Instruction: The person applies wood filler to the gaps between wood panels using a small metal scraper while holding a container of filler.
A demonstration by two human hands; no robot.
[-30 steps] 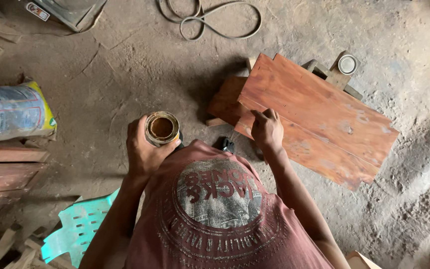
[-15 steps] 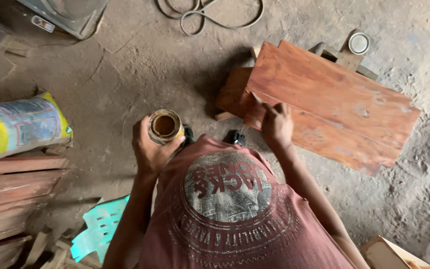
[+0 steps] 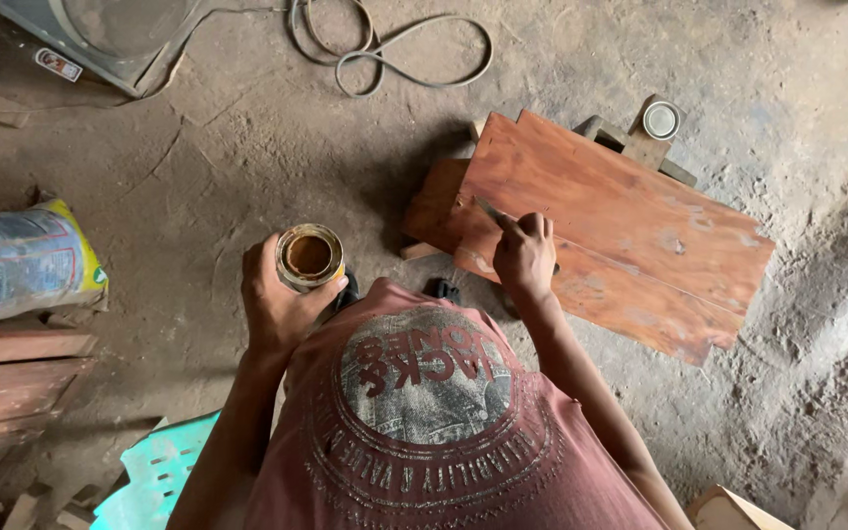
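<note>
Right-hand fingers (image 3: 532,228) pinched on a thin brush (image 3: 491,210), tip on the near-left part of the reddish wood panel (image 3: 630,221) lying on the dirt floor (image 3: 247,157). Left hand (image 3: 277,299) wraps an open tin of brown stain (image 3: 309,256). Panel looks mostly coated, patchy toward the right end; lid (image 3: 661,120) sits just past the far edge.

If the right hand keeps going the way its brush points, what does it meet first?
The right hand aims the brush up-left over the reddish wooden board. Straight on it would probably cross the board's upper-left edge, then reach bare dirt floor; height is unclear.
</note>
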